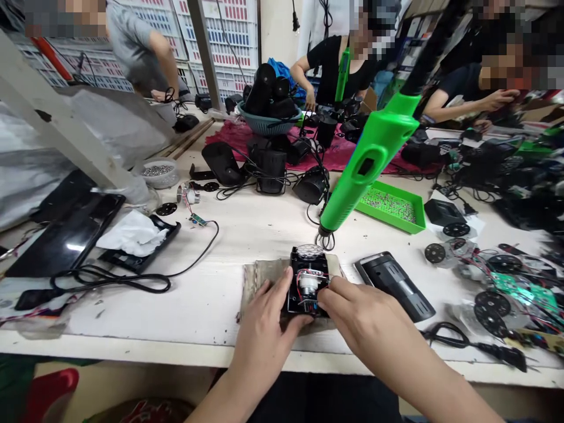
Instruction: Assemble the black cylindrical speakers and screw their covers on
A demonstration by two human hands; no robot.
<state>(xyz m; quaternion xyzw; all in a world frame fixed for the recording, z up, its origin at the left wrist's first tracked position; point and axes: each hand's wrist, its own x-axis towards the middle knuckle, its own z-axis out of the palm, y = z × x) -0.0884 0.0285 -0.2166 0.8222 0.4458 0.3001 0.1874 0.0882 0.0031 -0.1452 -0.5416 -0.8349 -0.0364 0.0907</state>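
Firmly, the left hand [264, 314] and right hand [363, 317] grip an open black housing [296, 294] from either side, its wired motor [309, 284] showing, on a burlap pad [258, 281] near the edge of the white table [132, 317].

The power tool [368, 164] and plastic tray [390, 205] are bright green, the cloth [238, 138] crimson.

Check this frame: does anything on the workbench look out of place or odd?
A crumpled white tissue lies on a black plastic casing, left of the black housing held by the left hand and right hand. It looks like stray litter among the parts.
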